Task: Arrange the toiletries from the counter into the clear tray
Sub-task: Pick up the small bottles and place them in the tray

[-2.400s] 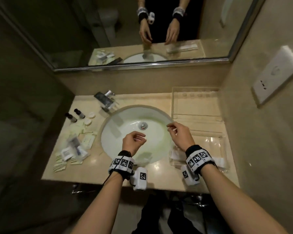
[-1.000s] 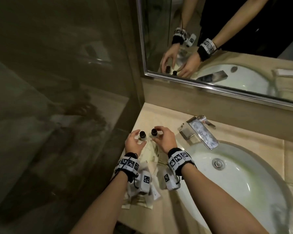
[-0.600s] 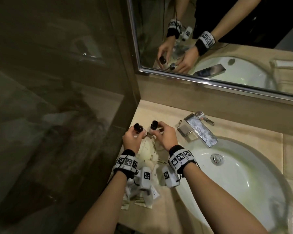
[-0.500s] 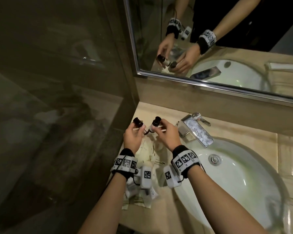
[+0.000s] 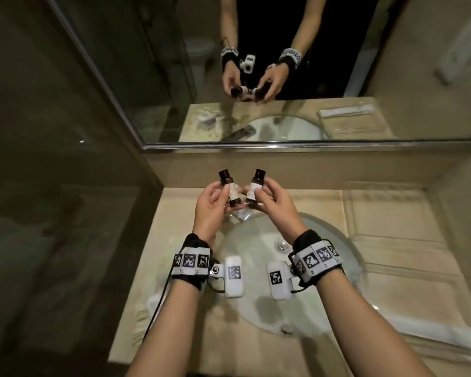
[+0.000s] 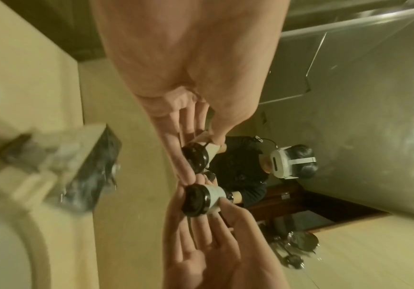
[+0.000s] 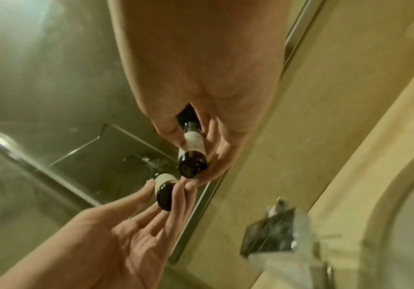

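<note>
Because both go to the clear tray (image 5: pixel 386 213) right of the sink (image 5: pixel 337 257), the left hand (image 5: pixel 210 210) and right hand (image 5: pixel 272 208) each pinch 1 dark bottle, left bottle (image 5: pixel 230 190) and right bottle (image 5: pixel 254 187), above the sink's back rim, presumably to carry 2 at once.

Both forearms are bare. Each wrist wears a black band (image 5: pixel 193 263) wrapped in white square-coded marker tiles (image 5: pixel 316 261), with a white camera block (image 5: pixel 233 276) clipped beside it; a thin black cable (image 5: pixel 158 300) trails along the left forearm.
</note>
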A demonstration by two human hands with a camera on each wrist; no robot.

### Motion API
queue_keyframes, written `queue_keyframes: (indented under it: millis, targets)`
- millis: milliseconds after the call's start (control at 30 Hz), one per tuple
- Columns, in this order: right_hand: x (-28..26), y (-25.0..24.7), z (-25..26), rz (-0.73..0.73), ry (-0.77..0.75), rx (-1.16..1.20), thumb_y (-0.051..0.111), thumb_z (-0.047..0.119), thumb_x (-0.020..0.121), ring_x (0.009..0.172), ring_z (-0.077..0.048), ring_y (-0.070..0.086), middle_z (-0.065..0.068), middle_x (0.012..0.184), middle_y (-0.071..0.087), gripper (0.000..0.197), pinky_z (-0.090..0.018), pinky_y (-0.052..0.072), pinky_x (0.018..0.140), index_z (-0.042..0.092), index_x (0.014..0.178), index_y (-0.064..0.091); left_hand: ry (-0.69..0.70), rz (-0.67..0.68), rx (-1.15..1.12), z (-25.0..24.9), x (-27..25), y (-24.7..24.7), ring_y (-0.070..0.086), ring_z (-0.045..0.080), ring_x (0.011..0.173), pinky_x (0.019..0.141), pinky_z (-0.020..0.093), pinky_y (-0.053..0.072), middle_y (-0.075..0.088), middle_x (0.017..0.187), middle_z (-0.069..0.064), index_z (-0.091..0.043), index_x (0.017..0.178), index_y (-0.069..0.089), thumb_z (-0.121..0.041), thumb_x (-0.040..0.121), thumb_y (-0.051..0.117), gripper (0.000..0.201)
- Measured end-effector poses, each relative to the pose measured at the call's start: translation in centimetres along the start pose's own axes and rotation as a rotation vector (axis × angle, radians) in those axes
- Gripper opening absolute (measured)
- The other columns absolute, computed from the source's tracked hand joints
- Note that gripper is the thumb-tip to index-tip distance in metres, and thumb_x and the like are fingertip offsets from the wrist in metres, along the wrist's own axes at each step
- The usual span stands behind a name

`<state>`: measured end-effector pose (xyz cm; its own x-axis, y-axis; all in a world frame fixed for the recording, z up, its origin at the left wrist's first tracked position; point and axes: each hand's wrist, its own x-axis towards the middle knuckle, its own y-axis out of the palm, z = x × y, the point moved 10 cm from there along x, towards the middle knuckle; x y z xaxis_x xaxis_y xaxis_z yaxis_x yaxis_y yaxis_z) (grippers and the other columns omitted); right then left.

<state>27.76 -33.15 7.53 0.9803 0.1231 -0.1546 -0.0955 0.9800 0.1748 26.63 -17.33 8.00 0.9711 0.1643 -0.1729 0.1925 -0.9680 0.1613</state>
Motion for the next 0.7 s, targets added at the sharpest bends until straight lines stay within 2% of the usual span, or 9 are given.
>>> queue_keyframes:
  millis: [33, 67, 133, 233, 300, 367, 433, 567, 700]
  targets:
    - [-1.0, -2.3, 0.2, -0.008, 0.013, 0.025, 0.05, 0.01, 0.1, 0.11, -0.018, 0.067, -0.009, 0.124, 0.066, 0.028, -0.034, 0.055, 0.095, 0.008, 0.128, 0.052, -0.007, 0.031, 0.008, 0.7, -0.9, 2.3, 0.072, 0.027, 0.085, 0.074, 0.031, 0.061, 0.068, 0.112, 0.017, -0.001, 0.126, 0.049, -0.016, 0.098, 0.052, 0.032]
    - [-2.1, -4.6, 0.4, -0.02, 0.024, 0.046, 0.05, 0.009, 0.1, 0.112, -0.024, 0.066, -0.013, 0.124, 0.066, 0.03, -0.034, 0.056, 0.093, 0.007, 0.13, 0.051, -0.019, 0.059, 0.011, 1.5, -1.9, 4.6, 0.071, 0.029, 0.091, 0.077, 0.034, 0.06, 0.067, 0.114, 0.018, 0.0, 0.129, 0.047, -0.017, 0.098, 0.052, 0.036]
    - [-4.5, -9.3, 0.9, -0.056, 0.04, 0.078, 0.049, 0.007, 0.099, 0.109, -0.024, 0.067, -0.013, 0.12, 0.069, 0.031, -0.032, 0.057, 0.09, 0.011, 0.13, 0.049, -0.048, 0.114, -0.006, 2.9, -4.0, 9.3, 0.069, 0.03, 0.098, 0.083, 0.038, 0.059, 0.066, 0.117, 0.019, -0.001, 0.132, 0.047, -0.017, 0.097, 0.053, 0.038]
    - [-8.1, -16.1, 2.0, -0.077, 0.02, 0.101, 0.049, 0.006, 0.099, 0.106, -0.026, 0.069, -0.012, 0.116, 0.071, 0.031, -0.036, 0.057, 0.09, 0.005, 0.13, 0.051, -0.081, 0.212, -0.065, 4.6, -7.2, 16.6, 0.069, 0.031, 0.099, 0.088, 0.042, 0.056, 0.067, 0.115, 0.021, -0.001, 0.127, 0.051, -0.016, 0.096, 0.055, 0.035]
    - [-10.2, -20.5, 2.3, -0.096, 0.012, 0.102, 0.05, 0.008, 0.1, 0.106, -0.027, 0.069, -0.013, 0.119, 0.07, 0.031, -0.035, 0.057, 0.089, 0.003, 0.13, 0.053, -0.091, 0.282, -0.072, 5.7, -9.1, 21.2, 0.068, 0.034, 0.099, 0.088, 0.044, 0.055, 0.068, 0.113, 0.022, 0.003, 0.125, 0.051, -0.015, 0.095, 0.057, 0.036]
    - [-12.3, -24.2, 2.7, -0.113, 0.0, 0.112, 0.05, 0.007, 0.1, 0.103, -0.025, 0.069, -0.015, 0.12, 0.069, 0.031, -0.029, 0.057, 0.084, 0.002, 0.13, 0.055, -0.109, 0.329, -0.078, 6.8, -10.7, 25.1, 0.068, 0.033, 0.095, 0.084, 0.039, 0.057, 0.069, 0.111, 0.023, 0.006, 0.124, 0.05, -0.012, 0.094, 0.058, 0.036]
    - [-14.2, -27.4, 2.8, -0.124, -0.01, 0.121, 0.049, 0.008, 0.1, 0.1, -0.025, 0.069, -0.017, 0.119, 0.069, 0.031, -0.027, 0.057, 0.083, 0.002, 0.13, 0.056, -0.149, 0.382, -0.092, 8.1, -12.2, 28.7, 0.068, 0.033, 0.096, 0.082, 0.036, 0.057, 0.069, 0.111, 0.023, 0.006, 0.125, 0.049, -0.012, 0.094, 0.058, 0.038]
    - [-16.7, -33.4, 1.2, -0.256, 0.02, 0.172, 0.048, 0.005, 0.1, 0.095, -0.025, 0.07, -0.018, 0.117, 0.068, 0.032, -0.028, 0.059, 0.083, -0.001, 0.131, 0.054, -0.255, 0.437, -0.133, 10.8, -14.3, 33.5, 0.067, 0.035, 0.1, 0.087, 0.036, 0.057, 0.064, 0.116, 0.027, 0.008, 0.123, 0.052, -0.012, 0.093, 0.058, 0.036]
    - [-18.5, -37.7, -1.6, -0.389, 0.083, 0.119, 0.056, 0.01, 0.097, 0.098, -0.027, 0.072, -0.014, 0.116, 0.069, 0.032, -0.028, 0.059, 0.079, 0.008, 0.129, 0.053, -0.403, 0.416, -0.096, 14.5, -16.0, 36.1, 0.068, 0.034, 0.089, 0.078, 0.032, 0.06, 0.066, 0.101, 0.021, 0.004, 0.11, 0.056, -0.007, 0.091, 0.06, 0.022]
